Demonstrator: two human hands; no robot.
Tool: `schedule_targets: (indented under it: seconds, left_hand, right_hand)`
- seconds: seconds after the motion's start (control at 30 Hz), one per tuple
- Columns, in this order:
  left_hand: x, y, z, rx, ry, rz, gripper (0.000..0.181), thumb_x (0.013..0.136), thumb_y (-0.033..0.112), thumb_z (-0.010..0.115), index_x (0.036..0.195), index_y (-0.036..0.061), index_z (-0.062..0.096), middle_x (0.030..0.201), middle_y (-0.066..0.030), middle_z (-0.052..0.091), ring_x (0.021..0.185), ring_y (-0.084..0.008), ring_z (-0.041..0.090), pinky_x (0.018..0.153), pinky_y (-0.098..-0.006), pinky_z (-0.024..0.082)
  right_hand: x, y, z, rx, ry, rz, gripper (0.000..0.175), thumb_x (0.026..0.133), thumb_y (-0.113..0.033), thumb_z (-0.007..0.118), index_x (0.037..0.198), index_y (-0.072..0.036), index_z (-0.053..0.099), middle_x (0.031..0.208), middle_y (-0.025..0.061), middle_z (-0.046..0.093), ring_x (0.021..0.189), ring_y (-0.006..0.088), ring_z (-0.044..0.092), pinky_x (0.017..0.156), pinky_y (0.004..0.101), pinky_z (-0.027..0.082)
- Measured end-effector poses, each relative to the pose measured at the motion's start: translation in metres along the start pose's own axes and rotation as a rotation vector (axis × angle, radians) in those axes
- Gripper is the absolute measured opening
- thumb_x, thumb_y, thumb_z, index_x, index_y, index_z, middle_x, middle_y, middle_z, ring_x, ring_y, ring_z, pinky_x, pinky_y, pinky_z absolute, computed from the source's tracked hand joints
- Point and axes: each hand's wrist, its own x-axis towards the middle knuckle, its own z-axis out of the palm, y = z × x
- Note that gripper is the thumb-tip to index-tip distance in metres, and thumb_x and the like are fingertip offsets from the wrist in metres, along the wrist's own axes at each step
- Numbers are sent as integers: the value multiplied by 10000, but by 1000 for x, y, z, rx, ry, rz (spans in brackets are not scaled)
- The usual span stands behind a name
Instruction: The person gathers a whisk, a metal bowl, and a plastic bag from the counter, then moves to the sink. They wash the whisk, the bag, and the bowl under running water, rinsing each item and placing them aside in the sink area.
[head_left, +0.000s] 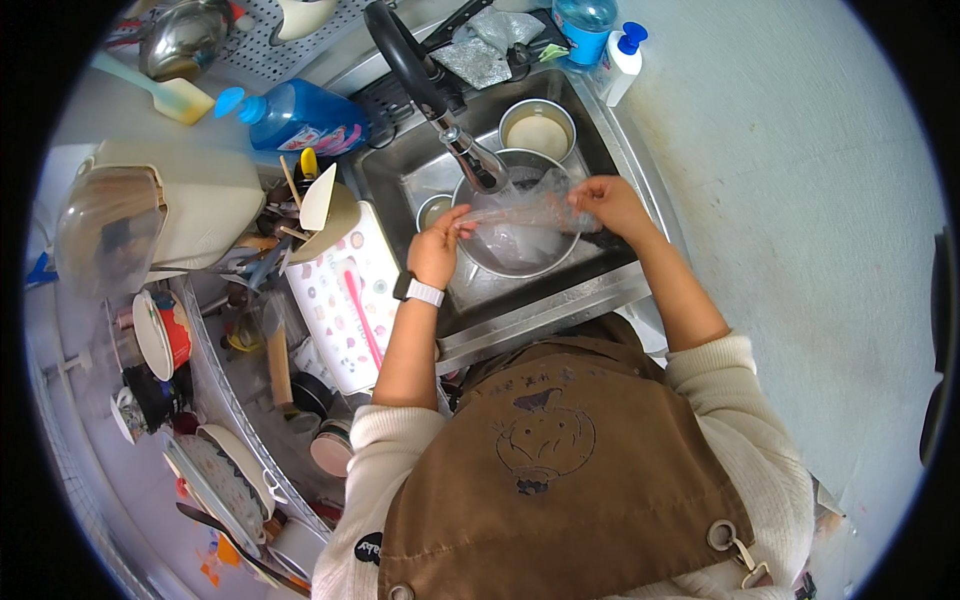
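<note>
Over a steel sink, my left hand (437, 247) and my right hand (609, 208) pinch opposite ends of a clear plastic piping bag or similar film (525, 214), stretched between them. Below the plastic lies a large round metal bowl (517, 268) with cloudy water or more clear plastic inside; which of these cannot be told. The black and chrome faucet (480, 161) points down into the bowl. Behind the bowl stands a round metal pan (538, 135) with pale liquid in it. A smaller round tin (433, 213) sits at the bowl's left, partly hidden.
The metal sink rim (540, 311) runs between the bowl and my apron. At left are a patterned white board (330, 300) with a pink utensil, a utensil holder (334, 225) and a blue soap bottle (311, 120). A white pump bottle (621, 67) stands behind right.
</note>
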Motion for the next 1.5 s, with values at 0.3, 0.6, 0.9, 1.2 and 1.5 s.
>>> schedule_targets:
  seconds: [0.3, 0.6, 0.9, 1.2, 1.5]
  left_hand:
    - [-16, 91, -28, 514, 191, 534, 110, 782, 173, 679, 878, 119, 671, 787, -44, 674, 762, -234, 642, 708, -337, 495]
    - [-61, 96, -26, -29, 254, 375, 265, 799, 99, 656, 1034, 64, 540, 1167, -94, 540, 872, -228, 620, 717, -345, 495]
    - [-94, 17, -4, -44, 152, 357, 341, 760, 13, 643, 1089, 79, 584, 1414, -124, 353, 1263, -325, 401, 1031, -377, 366]
    - [-174, -62, -102, -824, 835, -118, 491, 817, 9, 585, 1288, 72, 461, 1357, -68, 439, 1168, -221, 489, 914, -375, 471]
    - [-387, -217, -251, -1397, 1601, 330, 332, 877, 100, 553, 1191, 1, 519, 1193, -138, 557, 1042, -315, 572, 903, -438, 509]
  right_hand:
    - [-36, -26, 50, -595, 151, -493, 475, 706, -302, 748, 1109, -112, 583, 1051, 85, 644, 941, 285, 624, 771, 386, 501]
    - [-68, -50, 75, -319, 365, -897, 116, 790, -108, 644, 881, -40, 624, 822, 119, 607, 666, 308, 597, 578, 355, 488]
    - [-48, -76, 124, -502, -134, -810, 120, 806, -88, 622, 898, -18, 590, 914, 130, 599, 791, 331, 603, 686, 375, 477]
    - [-35, -78, 177, -438, -240, -686, 323, 743, 9, 581, 1052, -54, 512, 894, 100, 571, 769, 266, 589, 679, 334, 463]
    - [-1, -17, 198, -530, -639, -481, 358, 757, 72, 490, 1103, -21, 480, 921, 119, 615, 764, 235, 625, 689, 324, 484]
